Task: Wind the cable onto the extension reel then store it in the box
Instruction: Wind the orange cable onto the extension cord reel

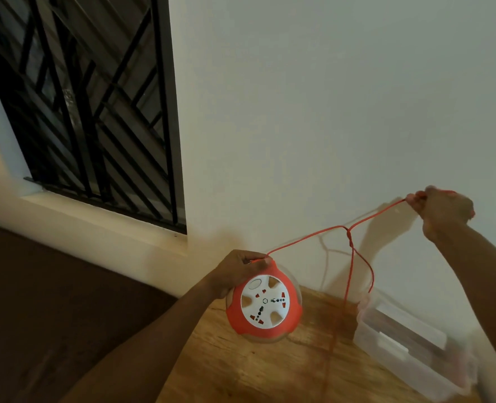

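Observation:
My left hand (236,271) grips the top edge of a round orange and white extension reel (264,306) with sockets on its face, held above the wooden table (241,365). An orange cable (307,235) runs from the reel up and to the right to my right hand (441,212), which is raised near the wall and pinches the cable. Midway the cable has a twisted knot (350,237), and a loop hangs from it down to the table. A clear plastic box (409,347) stands open on the table at the right.
A white wall (328,112) rises right behind the table. A window with a black metal grille (89,112) and a pale sill is at the left. Dark floor lies below the sill, left of the table's edge.

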{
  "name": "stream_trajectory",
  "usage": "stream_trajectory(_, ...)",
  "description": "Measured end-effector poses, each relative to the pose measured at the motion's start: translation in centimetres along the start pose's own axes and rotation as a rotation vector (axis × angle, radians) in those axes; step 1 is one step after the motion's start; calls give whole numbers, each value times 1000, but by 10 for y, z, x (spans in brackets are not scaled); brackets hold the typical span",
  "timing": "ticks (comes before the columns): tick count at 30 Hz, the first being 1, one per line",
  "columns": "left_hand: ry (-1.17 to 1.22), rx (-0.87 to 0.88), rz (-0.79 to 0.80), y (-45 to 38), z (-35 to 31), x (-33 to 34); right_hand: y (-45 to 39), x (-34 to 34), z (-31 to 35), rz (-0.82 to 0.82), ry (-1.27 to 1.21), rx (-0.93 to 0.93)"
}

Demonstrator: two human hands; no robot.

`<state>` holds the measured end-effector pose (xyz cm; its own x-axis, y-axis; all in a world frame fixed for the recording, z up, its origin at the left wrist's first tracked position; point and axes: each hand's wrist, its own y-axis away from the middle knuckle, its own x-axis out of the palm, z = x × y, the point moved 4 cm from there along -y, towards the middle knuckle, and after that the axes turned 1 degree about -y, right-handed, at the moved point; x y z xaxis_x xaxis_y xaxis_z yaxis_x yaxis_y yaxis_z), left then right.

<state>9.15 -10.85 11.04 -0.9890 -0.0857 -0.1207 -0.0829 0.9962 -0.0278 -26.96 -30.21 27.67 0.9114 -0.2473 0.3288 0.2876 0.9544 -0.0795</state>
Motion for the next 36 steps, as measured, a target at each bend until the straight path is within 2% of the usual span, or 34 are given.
stream_trajectory(2,36,-14,-30,1,0,-7,-1,11,10,17,-111,38)
stream_trajectory(6,90,-32,-135,5,-2,-28,1,38,41,28,-120,-17)
stream_trajectory(10,128,-24,-254,12,2,-54,13,72,66,224,-276,-31)
stream_trajectory(13,116,-27,-345,17,4,-69,19,100,68,272,-320,19)
stream_trajectory(15,120,-34,-400,19,5,-77,21,118,59,318,-193,62)
stream_trajectory(18,142,-30,-422,22,4,-84,17,129,33,406,146,93)
stream_trajectory(23,101,-25,-405,26,0,-86,10,111,-25,395,551,153)
stream_trajectory(25,99,-22,-387,27,-1,-87,11,102,-43,423,875,82)
stream_trajectory(27,92,-11,-359,27,-4,-85,19,98,-55,482,1335,-88)
stream_trajectory(29,82,-3,-321,27,-8,-80,36,99,-63,549,1651,-246)
stream_trajectory(31,80,4,-290,24,-10,-73,49,101,-77,690,1726,-257)
stream_trajectory(34,68,8,-264,18,-12,-62,74,108,-92,918,1682,-226)
stream_trajectory(36,69,3,-255,12,-14,-55,90,118,-92,1017,1665,-422)
